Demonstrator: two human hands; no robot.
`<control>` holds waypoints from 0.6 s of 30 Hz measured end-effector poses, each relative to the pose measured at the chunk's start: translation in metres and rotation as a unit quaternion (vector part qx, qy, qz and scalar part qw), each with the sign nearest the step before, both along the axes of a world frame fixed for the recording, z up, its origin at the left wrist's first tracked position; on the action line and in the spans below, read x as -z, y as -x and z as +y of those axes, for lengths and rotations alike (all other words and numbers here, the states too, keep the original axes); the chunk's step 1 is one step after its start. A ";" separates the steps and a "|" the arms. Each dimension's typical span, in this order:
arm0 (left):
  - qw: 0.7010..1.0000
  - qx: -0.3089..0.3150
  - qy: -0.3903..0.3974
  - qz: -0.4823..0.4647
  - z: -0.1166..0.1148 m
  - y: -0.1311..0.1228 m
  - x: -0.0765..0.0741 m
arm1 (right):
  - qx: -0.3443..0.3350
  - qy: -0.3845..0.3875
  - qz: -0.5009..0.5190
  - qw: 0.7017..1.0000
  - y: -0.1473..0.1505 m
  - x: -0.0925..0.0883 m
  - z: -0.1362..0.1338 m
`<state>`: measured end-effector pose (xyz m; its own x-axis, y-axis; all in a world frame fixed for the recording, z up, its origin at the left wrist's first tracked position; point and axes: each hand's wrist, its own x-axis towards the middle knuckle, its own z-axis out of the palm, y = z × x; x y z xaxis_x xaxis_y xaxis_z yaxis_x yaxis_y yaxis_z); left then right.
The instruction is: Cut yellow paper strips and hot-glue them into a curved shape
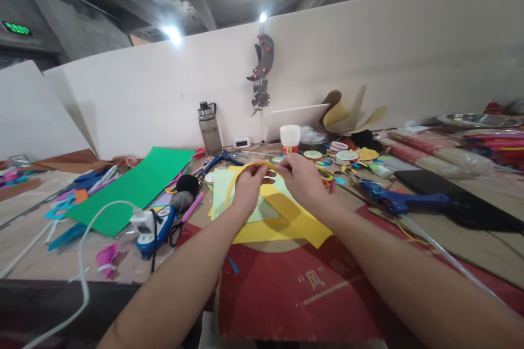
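Note:
A narrow yellow strip (231,185), perhaps felt or paper, curves in an arch over the work area. My left hand (248,188) pinches it between thumb and fingers. Close beside, my right hand (302,179) has its fingers pressed together on the strip's right part. Its exact grip is partly hidden by the hand. Beneath both hands lie a pale green sheet (221,188) and a yellow sheet (262,232). A wider yellow piece (305,218) rests slantwise on top of them.
A blue glue gun (405,200) lies to the right, another glue gun (219,161) behind the sheets. At the left are a green sheet (135,188) and a blue power strip (158,232) with a white cable. A bottle (210,131) and paper cup (290,136) stand at the back.

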<state>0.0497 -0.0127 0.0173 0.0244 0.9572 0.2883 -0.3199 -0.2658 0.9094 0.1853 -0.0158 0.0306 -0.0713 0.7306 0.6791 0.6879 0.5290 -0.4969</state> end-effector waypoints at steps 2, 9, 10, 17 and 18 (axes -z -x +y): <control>0.999 -0.021 0.014 -0.022 0.002 0.002 -0.002 | -0.016 0.029 0.006 0.999 -0.002 -0.002 0.000; 0.999 -0.028 0.035 0.022 0.007 0.006 0.002 | -0.082 0.073 0.027 0.994 -0.002 0.000 0.004; 0.998 -0.024 0.030 0.045 0.006 0.006 0.002 | -0.090 0.069 0.022 0.993 -0.001 0.001 0.004; 0.980 -0.110 -0.070 0.148 -0.005 0.000 -0.001 | -0.037 0.063 0.024 0.997 0.005 0.002 -0.002; 0.983 -0.105 -0.057 0.141 -0.005 -0.001 -0.002 | -0.045 0.075 0.045 0.995 0.004 0.002 -0.001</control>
<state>0.0502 -0.0180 0.0195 -0.0754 0.9116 0.4042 0.0136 -0.4044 0.9145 0.1809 -0.0165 0.0289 -0.0858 0.8178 0.5691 0.5905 0.5018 -0.6321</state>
